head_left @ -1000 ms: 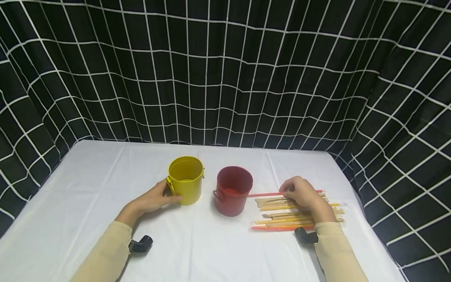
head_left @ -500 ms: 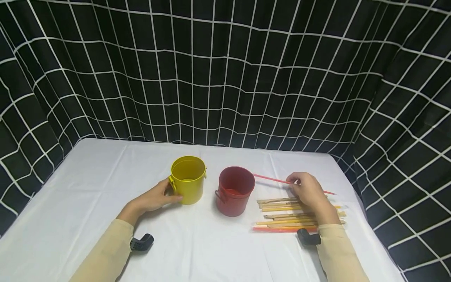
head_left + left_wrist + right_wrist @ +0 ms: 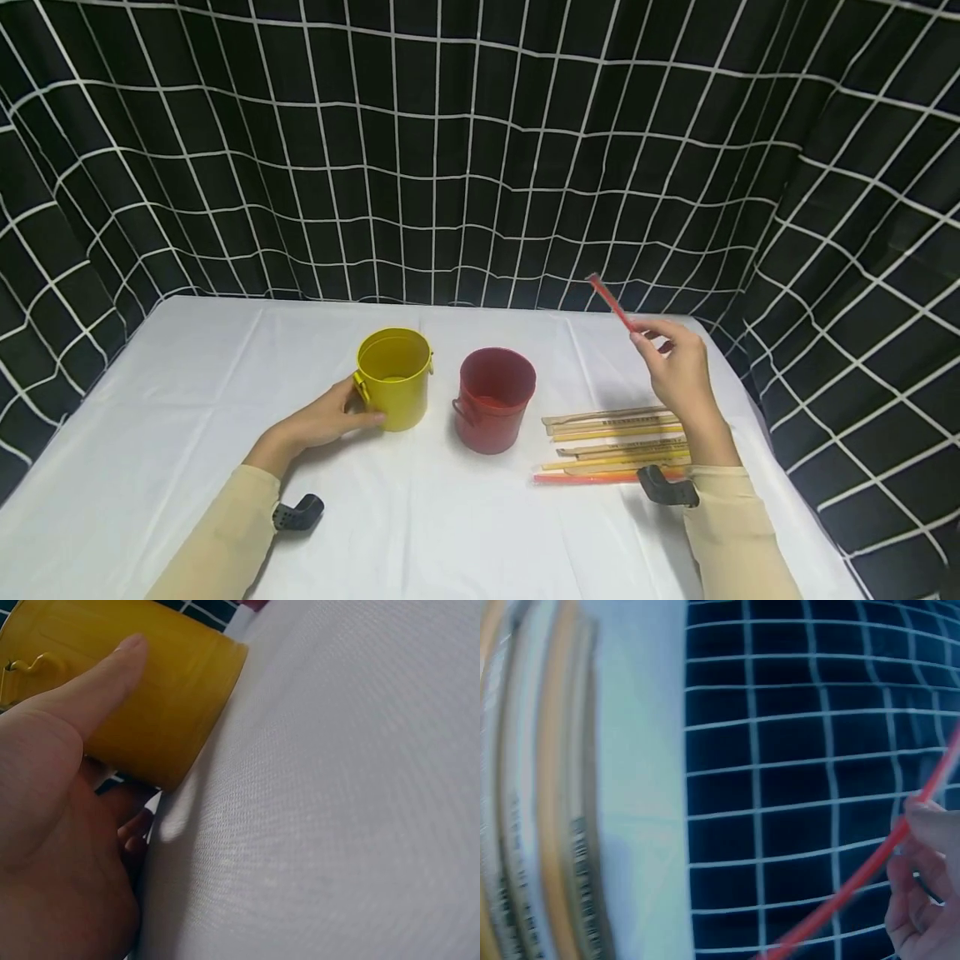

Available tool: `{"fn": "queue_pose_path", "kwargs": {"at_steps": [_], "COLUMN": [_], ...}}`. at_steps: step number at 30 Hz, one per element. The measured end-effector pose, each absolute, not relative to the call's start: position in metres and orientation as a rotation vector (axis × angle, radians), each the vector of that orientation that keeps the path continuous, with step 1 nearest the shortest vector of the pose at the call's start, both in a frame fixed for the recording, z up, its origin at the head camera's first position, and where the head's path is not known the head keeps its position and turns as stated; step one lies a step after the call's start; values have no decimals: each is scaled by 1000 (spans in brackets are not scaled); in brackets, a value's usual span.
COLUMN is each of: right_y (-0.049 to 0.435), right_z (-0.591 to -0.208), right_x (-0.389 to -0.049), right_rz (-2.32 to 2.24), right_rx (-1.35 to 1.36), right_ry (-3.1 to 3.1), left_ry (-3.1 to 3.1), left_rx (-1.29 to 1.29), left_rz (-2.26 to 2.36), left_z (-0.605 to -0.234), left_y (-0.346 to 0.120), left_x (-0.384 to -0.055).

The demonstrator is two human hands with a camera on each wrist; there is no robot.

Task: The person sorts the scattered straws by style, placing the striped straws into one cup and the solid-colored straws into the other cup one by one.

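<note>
My right hand (image 3: 684, 371) is raised above the table and pinches a red straw (image 3: 611, 302) in clear wrapping between thumb and fingers. The straw points up and to the left in the head view; in the right wrist view it slants past the fingertips. My left hand (image 3: 322, 418) holds a small yellow bucket (image 3: 405, 402) by its left side, thumb along the wall, other fingers partly hidden behind it. The bucket stands upright on the white cloth. To its right stands a red bucket (image 3: 491, 429), upright, its handle hanging at the side.
Several yellow straws and paper-wrapped sticks (image 3: 615, 431) lie in a loose row on the white-covered table (image 3: 450, 533), to the right of the red bucket. A red straw (image 3: 585, 479) lies at their near side. A black curtain with white grid lines (image 3: 435, 150) surrounds the table.
My right hand has lifted the red straw off the row, up and away from the table, tilting it upward. The left hand and both buckets have stayed in place.
</note>
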State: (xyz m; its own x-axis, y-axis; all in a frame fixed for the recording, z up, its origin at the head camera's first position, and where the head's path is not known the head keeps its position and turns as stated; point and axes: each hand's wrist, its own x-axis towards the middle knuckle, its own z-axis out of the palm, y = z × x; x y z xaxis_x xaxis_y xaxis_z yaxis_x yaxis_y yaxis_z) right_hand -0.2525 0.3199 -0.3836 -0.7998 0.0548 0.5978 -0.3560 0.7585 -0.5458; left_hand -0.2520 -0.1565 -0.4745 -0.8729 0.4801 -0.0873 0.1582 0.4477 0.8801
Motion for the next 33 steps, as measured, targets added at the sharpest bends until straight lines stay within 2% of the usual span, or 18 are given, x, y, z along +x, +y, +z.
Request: {"fn": "queue_pose_path", "kwargs": {"at_steps": [7,16,33], "right_y": [314,308,289], "right_z": [-363,-352,-342], "right_x": [-248,-237,-227], "right_rz": [1171,1788,1984], "right_rx": [310,319,393], "right_ry": [-2131,-1845,-1650], "left_ry": [2374,2378,2366], "left_rx": [530,513,557], "left_rz": [1398,1391,1406], "left_z": [-478,-476,-473], "left_y": [-158,-160,-157], "left_x": [-251,-249,-254]}}
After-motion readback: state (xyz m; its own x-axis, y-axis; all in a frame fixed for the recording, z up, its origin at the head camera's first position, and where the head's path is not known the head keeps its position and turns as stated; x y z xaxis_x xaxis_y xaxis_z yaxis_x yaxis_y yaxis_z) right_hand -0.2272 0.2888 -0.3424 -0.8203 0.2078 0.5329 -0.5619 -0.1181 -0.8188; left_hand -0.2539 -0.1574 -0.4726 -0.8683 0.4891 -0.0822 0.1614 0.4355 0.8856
